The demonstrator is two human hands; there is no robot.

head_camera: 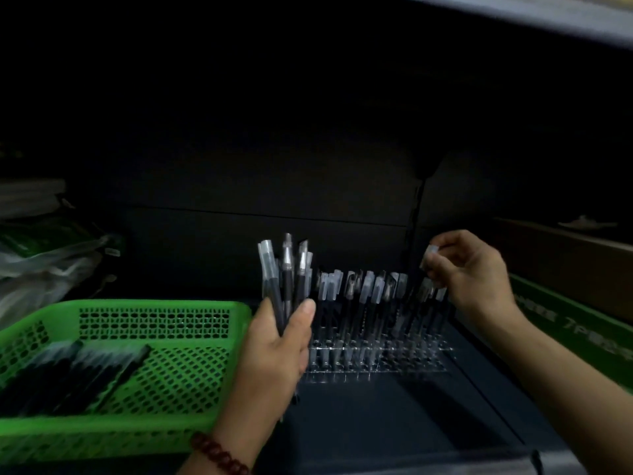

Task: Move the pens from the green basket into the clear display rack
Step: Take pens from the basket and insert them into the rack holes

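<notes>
A green perforated basket stands at the lower left, with several dark pens lying in its left half. My left hand grips a bunch of pens upright, just left of the clear display rack. Several pens stand in the rack's back rows; the front holes hold nothing. My right hand is above the rack's right end and pinches the capped top of one pen that stands over the back row.
All of this sits on a dark shelf under an upper shelf board. Plastic bags lie at the back left. A green printed box and a brown carton stand close on the right.
</notes>
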